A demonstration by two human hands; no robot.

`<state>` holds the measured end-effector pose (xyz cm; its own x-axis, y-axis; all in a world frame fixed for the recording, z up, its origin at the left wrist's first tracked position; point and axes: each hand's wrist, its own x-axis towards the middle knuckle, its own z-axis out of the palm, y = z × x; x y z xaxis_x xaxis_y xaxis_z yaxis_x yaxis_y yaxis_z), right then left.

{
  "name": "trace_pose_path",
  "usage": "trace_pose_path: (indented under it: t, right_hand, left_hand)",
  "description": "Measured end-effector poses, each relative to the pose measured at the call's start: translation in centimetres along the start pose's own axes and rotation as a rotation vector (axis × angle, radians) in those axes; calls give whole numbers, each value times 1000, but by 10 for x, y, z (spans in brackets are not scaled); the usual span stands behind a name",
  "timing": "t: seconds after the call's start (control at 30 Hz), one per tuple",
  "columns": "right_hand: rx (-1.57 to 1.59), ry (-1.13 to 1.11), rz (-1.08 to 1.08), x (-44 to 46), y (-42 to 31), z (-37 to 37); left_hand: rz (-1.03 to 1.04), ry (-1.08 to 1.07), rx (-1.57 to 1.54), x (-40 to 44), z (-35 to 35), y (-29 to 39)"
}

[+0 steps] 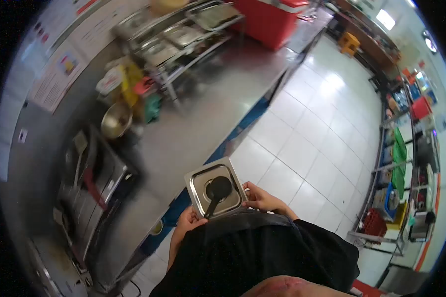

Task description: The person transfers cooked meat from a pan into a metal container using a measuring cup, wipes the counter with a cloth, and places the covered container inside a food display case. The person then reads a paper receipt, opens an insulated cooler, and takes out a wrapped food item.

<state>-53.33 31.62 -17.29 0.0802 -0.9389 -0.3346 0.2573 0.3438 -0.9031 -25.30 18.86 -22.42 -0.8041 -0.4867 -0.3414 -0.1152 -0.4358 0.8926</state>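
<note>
A small square stainless steel pan (195,184) is held in front of my body, close to the dark apron. My left hand (186,223) grips its near left corner, fingers closed on the rim. On the opposite side, my right hand (262,199) has its thumb and fingers closed on the right edge. Inside the pan lies a black ladle (219,188), its round head near the middle and its handle pointing toward me. Neither hand touches the ladle.
A steel counter (183,136) runs along my left, with a stove (96,198), a metal bowl (117,120) and a rack of trays (178,37). A red cooler (267,22) stands farther back. White floor tiles (302,153) and shelving (394,163) lie to the right.
</note>
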Motion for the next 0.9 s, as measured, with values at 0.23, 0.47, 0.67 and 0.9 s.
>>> trace_pose_path:
  t: [0.23,0.47,0.67,0.9]
  right_hand:
    - [62,158,-61,-26,-31,-148]
    - [-4,337,-36,-11,-53,-331]
    - [160,543,-26,-20,-99,-490]
    - [309,821,-136,-74,-145,-666]
  left_hand:
    - [-48,-163,69,155,96,62]
    - [-30,-246,87,350,169,82]
    - [-46,-524,259,578,236,89]
    - [-184,-804,349,781,411,152]
